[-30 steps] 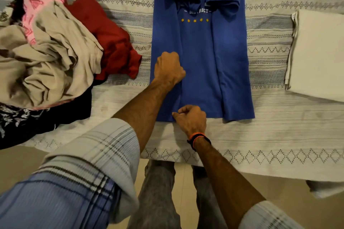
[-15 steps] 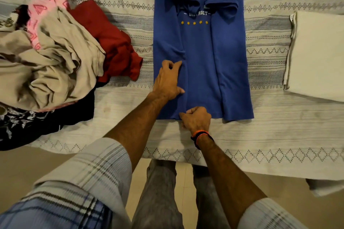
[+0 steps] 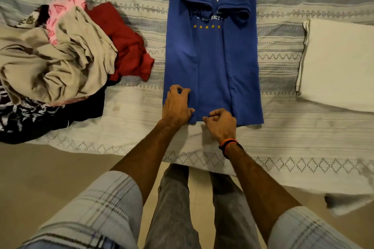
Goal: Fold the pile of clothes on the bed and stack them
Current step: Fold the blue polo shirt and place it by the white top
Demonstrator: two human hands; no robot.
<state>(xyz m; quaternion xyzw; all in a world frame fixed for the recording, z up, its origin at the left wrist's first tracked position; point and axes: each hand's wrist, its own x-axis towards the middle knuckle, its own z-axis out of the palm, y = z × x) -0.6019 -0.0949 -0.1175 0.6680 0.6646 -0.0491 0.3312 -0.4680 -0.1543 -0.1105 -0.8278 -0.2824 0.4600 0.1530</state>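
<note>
A blue printed T-shirt (image 3: 218,66) lies lengthwise on the bed, both sides and sleeves folded inward into a long strip. My left hand (image 3: 177,104) rests on its lower left corner with fingers curled into the cloth. My right hand (image 3: 221,123) pinches the bottom hem near the middle. A heap of unfolded clothes (image 3: 58,60) lies at the left: beige, red (image 3: 125,44), pink and a dark patterned piece. A folded white garment (image 3: 338,62) lies at the right.
The striped, patterned bedspread (image 3: 283,141) covers the bed and hangs over the near edge. My legs stand on the beige floor (image 3: 50,170) against the bed. Bare spread lies between the T-shirt and the white garment.
My left hand slid down the shirt's left side from mid-body to the lower corner. My right hand stayed at the hem. The view shifted slightly upward along the shirt.
</note>
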